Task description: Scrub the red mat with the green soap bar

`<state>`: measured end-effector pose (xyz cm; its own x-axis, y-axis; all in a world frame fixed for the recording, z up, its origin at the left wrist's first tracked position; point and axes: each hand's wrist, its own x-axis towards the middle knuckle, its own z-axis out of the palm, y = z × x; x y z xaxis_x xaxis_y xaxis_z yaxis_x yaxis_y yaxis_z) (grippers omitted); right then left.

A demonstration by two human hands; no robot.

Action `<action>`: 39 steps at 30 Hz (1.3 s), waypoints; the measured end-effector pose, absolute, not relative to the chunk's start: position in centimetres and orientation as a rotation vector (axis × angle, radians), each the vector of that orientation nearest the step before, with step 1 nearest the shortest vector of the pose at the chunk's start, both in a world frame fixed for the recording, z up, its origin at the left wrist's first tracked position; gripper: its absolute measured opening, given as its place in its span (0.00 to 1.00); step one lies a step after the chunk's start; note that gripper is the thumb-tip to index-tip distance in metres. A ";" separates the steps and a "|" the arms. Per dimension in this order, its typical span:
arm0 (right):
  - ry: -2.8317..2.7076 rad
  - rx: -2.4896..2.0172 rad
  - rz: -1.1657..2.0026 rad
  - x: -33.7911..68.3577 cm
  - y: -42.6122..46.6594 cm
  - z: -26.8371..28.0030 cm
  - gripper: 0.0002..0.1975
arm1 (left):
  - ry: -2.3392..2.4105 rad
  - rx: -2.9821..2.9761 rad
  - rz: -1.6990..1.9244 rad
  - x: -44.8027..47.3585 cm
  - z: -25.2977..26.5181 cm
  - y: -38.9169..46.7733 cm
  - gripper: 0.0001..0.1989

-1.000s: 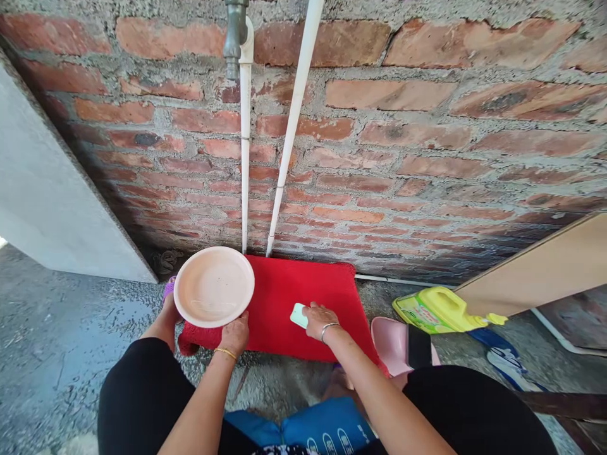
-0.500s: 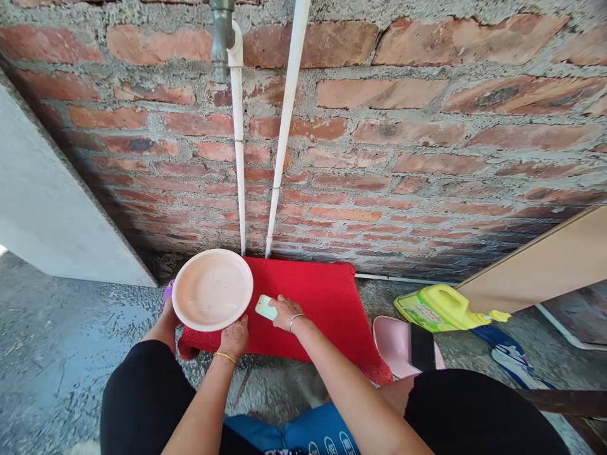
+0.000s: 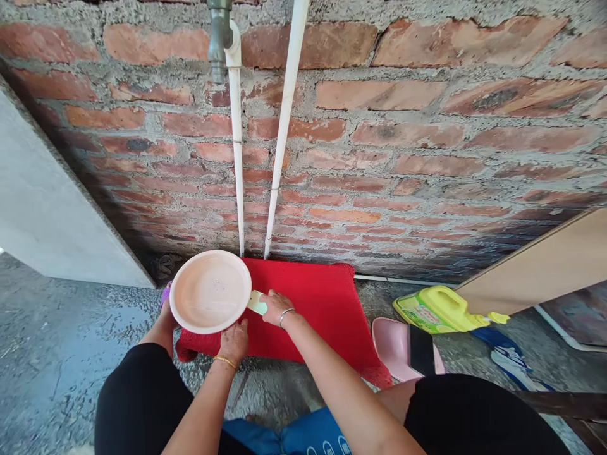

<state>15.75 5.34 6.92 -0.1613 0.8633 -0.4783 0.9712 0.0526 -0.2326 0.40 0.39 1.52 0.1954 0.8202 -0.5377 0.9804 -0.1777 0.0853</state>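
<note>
My left hand (image 3: 234, 341) is closed on the near right rim of a pale pink plastic basin (image 3: 211, 291). A little water seems to lie in the basin, with small dark specks on its bottom. In my right hand (image 3: 275, 308) is a flat pale green block with rounded corners, which looks like a scrubbing brush (image 3: 257, 303); its underside is hidden. The brush is beside the basin's right rim, over a red cloth (image 3: 313, 303). This cloth lies spread over a low support, and the basin covers its left end.
A yellow jug (image 3: 439, 308) lies on its side at the right, near a pink dustpan-like piece (image 3: 391, 347) and a blue and white slipper (image 3: 515, 366). Behind stand a brick wall (image 3: 379, 133), white pipes (image 3: 284, 120) and a tap (image 3: 218, 41). Boards (image 3: 61, 202) lean on both sides.
My right hand has moved left with the brush, bringing it close to the basin's rim. My left hand stays on the basin.
</note>
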 end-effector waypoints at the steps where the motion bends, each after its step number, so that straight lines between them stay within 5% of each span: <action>1: 2.122 1.882 -0.765 15.2 5.4 6.6 0.27 | 1.692 2.049 -0.535 0.5 1.6 0.3 0.27; 12: 1.431 2.294 -0.567 31.4 1.1 8.4 0.25 | 1.669 1.994 -0.526 1.4 2.4 0.4 0.27; 25: 1.988 2.114 -0.803 20.4 -1.2 3.8 0.27 | 1.821 1.878 -0.558 1.7 2.1 -0.6 0.41; 33: 1.570 2.496 -0.546 34.6 -5.5 6.0 0.25 | 1.849 1.865 -0.554 2.1 1.4 -0.7 0.38; 39: 1.734 2.498 -0.666 27.4 -5.1 4.9 0.25 | 1.897 1.857 -0.568 2.3 1.7 -1.2 0.32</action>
